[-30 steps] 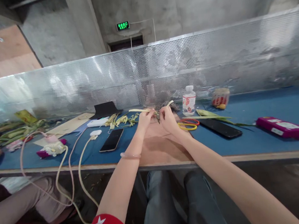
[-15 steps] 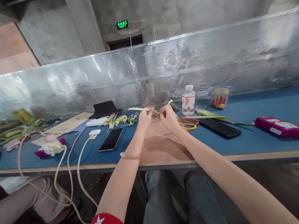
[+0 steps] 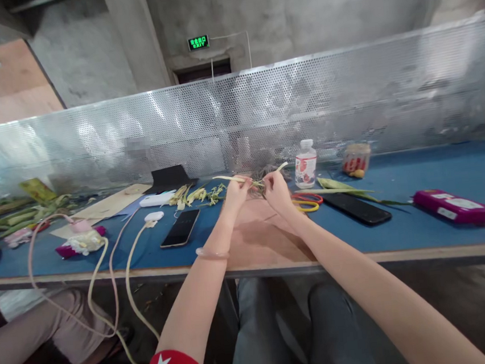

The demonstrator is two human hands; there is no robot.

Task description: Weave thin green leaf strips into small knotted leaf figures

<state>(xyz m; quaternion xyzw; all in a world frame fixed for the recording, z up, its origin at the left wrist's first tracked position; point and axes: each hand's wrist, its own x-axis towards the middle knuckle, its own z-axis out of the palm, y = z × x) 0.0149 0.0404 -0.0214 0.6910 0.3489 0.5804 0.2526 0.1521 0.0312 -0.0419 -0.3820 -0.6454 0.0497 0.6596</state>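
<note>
Both hands work close together over a brown board on the blue bench. The left hand pinches a pale strip, its free end running out toward ten o'clock. The right hand is pinched too, with a pale tip poking out toward one o'clock. Between the fingertips sit bits of green stem; whether the tip and the strip are one piece is hard to tell, as the fingers cover the middle.

Past the hands, at twelve o'clock, lies a grey wispy clump. From the right hand, a bottle stands at two o'clock and looped yellow-and-red handles lie at four. Leafy scraps are at nine o'clock from the left hand, a phone at eight.

For pieces this thin, I'd pinch close to the stem, pull gently and evenly from both sides, and keep the strip flat; it looks likely to crease or split under a hard tug.
</note>
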